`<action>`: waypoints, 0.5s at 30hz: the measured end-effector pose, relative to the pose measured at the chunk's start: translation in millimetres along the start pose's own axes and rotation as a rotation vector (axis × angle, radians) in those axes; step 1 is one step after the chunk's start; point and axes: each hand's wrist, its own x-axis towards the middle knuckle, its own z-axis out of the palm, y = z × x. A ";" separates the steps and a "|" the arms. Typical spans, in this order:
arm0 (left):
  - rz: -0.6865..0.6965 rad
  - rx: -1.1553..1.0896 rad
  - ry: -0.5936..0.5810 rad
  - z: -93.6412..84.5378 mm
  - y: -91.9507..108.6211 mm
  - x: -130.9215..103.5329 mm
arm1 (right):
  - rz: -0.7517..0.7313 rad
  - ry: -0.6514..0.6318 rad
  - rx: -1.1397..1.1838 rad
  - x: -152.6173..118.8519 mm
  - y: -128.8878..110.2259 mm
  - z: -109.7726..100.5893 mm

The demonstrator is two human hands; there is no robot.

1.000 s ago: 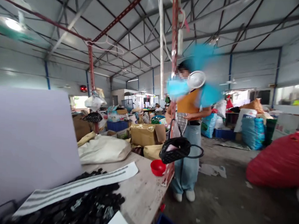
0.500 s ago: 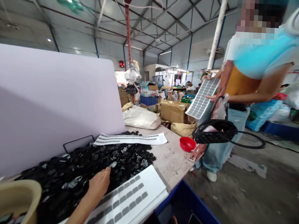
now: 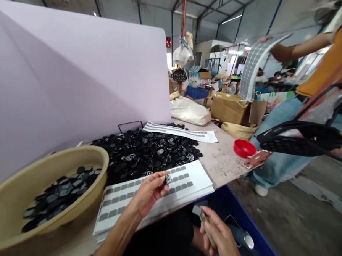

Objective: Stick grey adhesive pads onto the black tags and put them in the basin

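Note:
My left hand (image 3: 152, 190) pinches a small black piece with pale markings (image 3: 167, 179) between thumb and fingers. It is above a stack of white sheets (image 3: 204, 175) printed with rows of grey rounded patches. Lower right, my right hand (image 3: 218, 235) is closed round a slim tool with a brownish handle (image 3: 209, 235); its exact kind is unclear. A grey rounded patch (image 3: 197, 210) is at the tool's tip, beyond the table edge. Behind the sheets spreads a heap of black pieces (image 3: 141, 147). More dark pieces (image 3: 64, 191) lie in a beige basin (image 3: 97, 154) at left.
A pale panel (image 3: 90, 70) stands behind the heap. Another patch sheet (image 3: 182, 132) lies across the heap's far side. A red bowl (image 3: 244, 148) sits near the table's right edge. Below is a blue bin (image 3: 241, 208). A person (image 3: 319, 74) at right holds a sheet of patches (image 3: 253, 67).
My left hand has come back from the heap to above the sheets with a black piece. My right hand and the tool now show. The view has turned left and down.

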 end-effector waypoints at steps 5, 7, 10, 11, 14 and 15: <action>-0.224 -0.579 -0.168 23.8 -16.7 -54.5 | -0.101 -0.029 -0.050 -10.2 -32.0 19.9; -0.246 -0.610 -0.186 29.5 -21.6 -65.1 | -0.114 -0.071 -0.063 -14.3 -39.4 26.9; -0.243 -0.617 -0.225 35.5 -24.6 -75.1 | -0.080 -0.140 -0.053 -18.4 -41.7 33.5; -0.239 -0.611 -0.241 37.0 -24.6 -77.9 | -0.051 -0.161 -0.045 -19.3 -41.1 34.7; -0.235 -0.565 -0.290 40.6 -24.8 -85.1 | 0.063 -0.217 0.012 -21.8 -39.8 35.7; -0.234 -0.538 -0.302 41.3 -26.2 -86.6 | 0.105 -0.228 0.050 -22.7 -40.1 35.2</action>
